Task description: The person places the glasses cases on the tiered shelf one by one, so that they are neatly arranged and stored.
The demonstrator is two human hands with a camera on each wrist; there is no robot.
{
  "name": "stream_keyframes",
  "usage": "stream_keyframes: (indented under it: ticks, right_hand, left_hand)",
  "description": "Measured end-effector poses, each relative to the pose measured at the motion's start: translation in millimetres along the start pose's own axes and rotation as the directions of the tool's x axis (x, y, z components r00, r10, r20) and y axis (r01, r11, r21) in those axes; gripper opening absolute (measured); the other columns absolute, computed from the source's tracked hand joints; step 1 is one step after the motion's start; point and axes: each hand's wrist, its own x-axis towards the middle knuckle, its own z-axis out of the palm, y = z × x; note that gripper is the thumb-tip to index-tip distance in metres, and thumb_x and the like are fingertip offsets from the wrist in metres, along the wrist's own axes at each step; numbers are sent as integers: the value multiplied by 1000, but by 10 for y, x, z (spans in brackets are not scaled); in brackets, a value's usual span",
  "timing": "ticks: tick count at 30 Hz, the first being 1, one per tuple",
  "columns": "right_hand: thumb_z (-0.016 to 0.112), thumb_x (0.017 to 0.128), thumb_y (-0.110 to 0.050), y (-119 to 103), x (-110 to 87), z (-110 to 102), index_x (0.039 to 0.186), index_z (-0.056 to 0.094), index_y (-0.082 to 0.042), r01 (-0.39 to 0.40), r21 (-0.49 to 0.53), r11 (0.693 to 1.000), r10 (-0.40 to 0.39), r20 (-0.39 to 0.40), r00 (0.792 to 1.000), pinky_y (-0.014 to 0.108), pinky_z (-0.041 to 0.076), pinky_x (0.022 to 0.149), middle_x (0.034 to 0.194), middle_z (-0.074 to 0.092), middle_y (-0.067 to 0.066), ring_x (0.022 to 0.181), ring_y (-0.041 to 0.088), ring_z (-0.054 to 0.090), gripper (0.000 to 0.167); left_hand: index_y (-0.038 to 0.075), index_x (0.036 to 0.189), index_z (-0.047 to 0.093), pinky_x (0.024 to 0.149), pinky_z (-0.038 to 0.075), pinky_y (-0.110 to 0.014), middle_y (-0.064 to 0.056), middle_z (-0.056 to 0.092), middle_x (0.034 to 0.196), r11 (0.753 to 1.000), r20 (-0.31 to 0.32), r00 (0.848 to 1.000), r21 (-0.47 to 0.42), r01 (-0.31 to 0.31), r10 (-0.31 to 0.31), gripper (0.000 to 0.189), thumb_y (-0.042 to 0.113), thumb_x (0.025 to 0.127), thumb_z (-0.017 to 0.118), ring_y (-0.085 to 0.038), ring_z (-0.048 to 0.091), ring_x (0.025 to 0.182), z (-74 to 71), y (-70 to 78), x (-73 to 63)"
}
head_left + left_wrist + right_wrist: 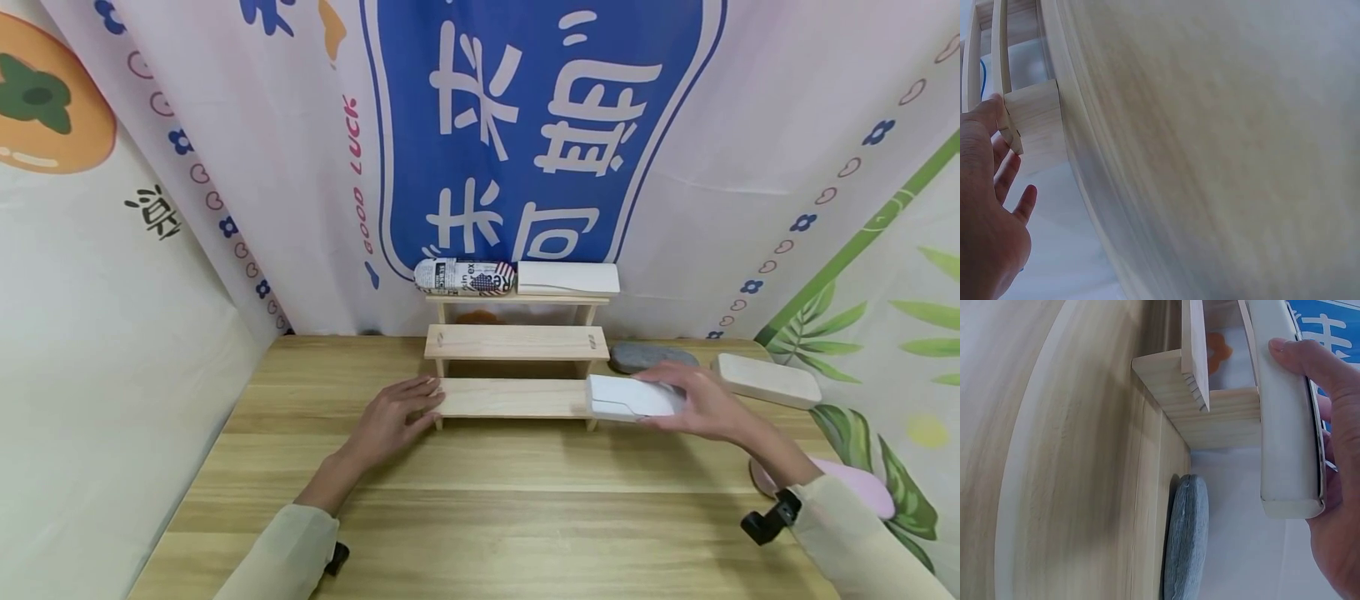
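A three-tier wooden stand is at the back of the table. My left hand holds the left end of its lowest shelf, thumb at the front edge and fingers about the end. My right hand grips a white glasses case at the right end of that shelf. In the right wrist view, the thumb lies on one face of the glasses case; the other fingers go behind it. On the top tier lie a flag-printed glasses case and another white case.
Right of the stand lie a grey case and a beige case. A pink case is partly covered by the right forearm. A printed curtain hangs behind the table.
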Motion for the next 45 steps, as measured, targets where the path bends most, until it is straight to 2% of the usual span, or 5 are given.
stream_keyframes:
  ticks: [4,11,22,36,45]
  right_hand:
    - [98,65,-28,-25,35,4,122,78,-9,4,10,1000,-4,6,1000,25,49,72,114,78,9,94,17,68,63]
    - [98,63,-27,-69,110,21,121,79,-10,25,3,1000,-25,-14,1000,36,54,80,115,79,10,101,31,73,63]
    - [98,68,-35,-105,253,66,121,79,-10,86,44,995,-84,-46,995,25,52,70,113,79,8,94,26,74,61]
    - [99,66,-28,-222,382,72,120,79,-9,30,30,999,-29,-38,999,28,56,72,116,79,11,99,32,74,61]
    - [98,71,-29,-287,479,92,124,78,-14,33,88,996,-30,-27,999,23,52,66,114,78,5,90,12,67,59]
  left_hand:
    - [5,126,77,113,51,-55,-15,68,139,1000,5,1000,6,0,0,36,17,93,83,-37,64,133,-1,0,-4]
    - [6,126,77,113,51,-54,-14,68,140,1000,16,1000,9,10,-11,35,18,94,83,-36,63,134,-10,-1,-2]
    - [4,126,76,113,51,-54,-16,68,139,1000,13,1000,6,-1,1,36,17,94,83,-37,64,133,-2,-2,10]
    - [4,126,76,113,51,-55,-16,68,139,1000,13,1000,-6,2,-2,35,15,93,83,-39,64,132,-14,3,1]
    - [4,126,76,113,50,-56,-16,67,140,1000,12,1000,-3,3,-3,36,16,93,83,-39,64,132,-9,4,1]
